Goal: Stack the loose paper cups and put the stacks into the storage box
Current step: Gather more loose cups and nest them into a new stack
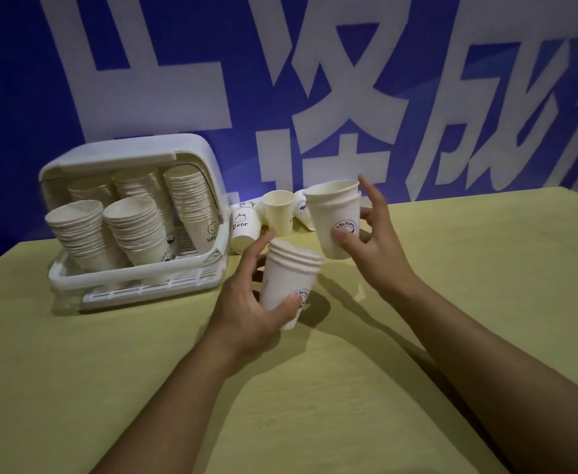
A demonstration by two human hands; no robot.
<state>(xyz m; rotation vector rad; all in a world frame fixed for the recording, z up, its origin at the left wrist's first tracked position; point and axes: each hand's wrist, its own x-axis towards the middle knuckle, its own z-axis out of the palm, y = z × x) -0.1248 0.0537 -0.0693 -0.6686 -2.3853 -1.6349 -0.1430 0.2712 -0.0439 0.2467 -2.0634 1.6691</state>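
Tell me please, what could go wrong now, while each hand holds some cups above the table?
1. The right hand grips its short stack tilted, low on the wall; pushed askew into the left hand's stack, the rims may jam or crumple.
2. The loose cups lie close behind both hands; a careless reach could knock them about.
3. The storage box looks nearly full of leaning stacks, so another stack might tip them.

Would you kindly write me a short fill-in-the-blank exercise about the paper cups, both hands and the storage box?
1. The left hand holds a short stack of cups that stands ____ than the cups in the right hand.
2. The storage box stands to the ____ of both hands.
3. A loose cup behind the hands reads ____.

Missing words: lower; left; Bear
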